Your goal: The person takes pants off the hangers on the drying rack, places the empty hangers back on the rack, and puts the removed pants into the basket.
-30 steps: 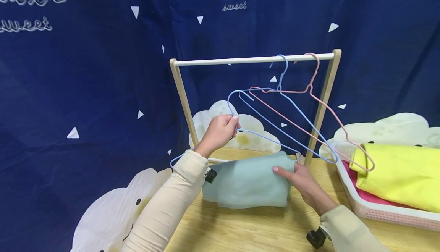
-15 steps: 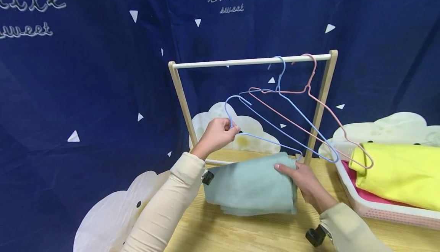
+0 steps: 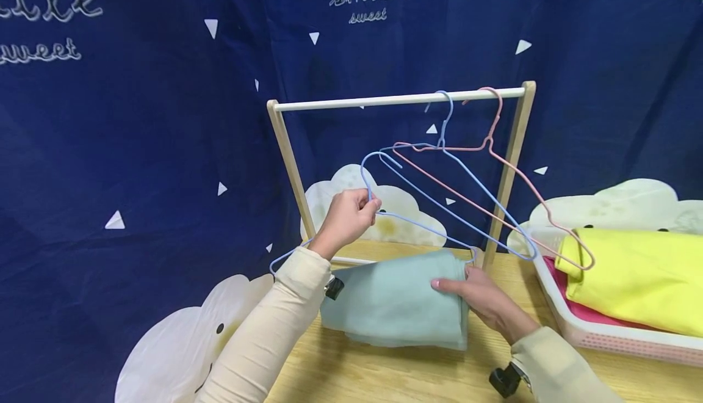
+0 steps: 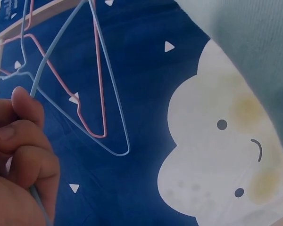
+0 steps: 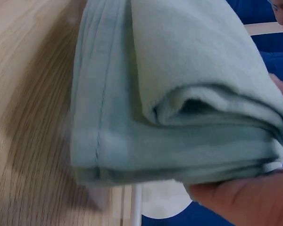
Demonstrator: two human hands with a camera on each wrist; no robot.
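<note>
My left hand (image 3: 347, 217) pinches a light blue wire hanger (image 3: 362, 171) at the base of its hook, in front of the rack. A folded pale green cloth (image 3: 395, 299) hangs below the hanger's shoulders, over the table; the hanger's lower bar is hidden there. My right hand (image 3: 489, 302) grips the cloth's right edge, thumb on the front face, just under the hanger's right end. In the right wrist view the cloth (image 5: 188, 61) shows several layers, a stitched seam and a rolled fold. The left wrist view shows curled fingers (image 4: 30, 162) around the blue wire.
A small rack with a white rail (image 3: 351, 102) stands behind. From its right part hang a blue hanger (image 3: 451, 108) and a pink hanger (image 3: 501, 110). At right, a white basket (image 3: 620, 337) holds yellow cloth (image 3: 637, 281) and magenta cloth (image 3: 582, 314).
The left hand and its hanger have sunk slightly. The green cloth's lower edge sits a little lower, after a small shift right and back. Both hands keep their hold.
</note>
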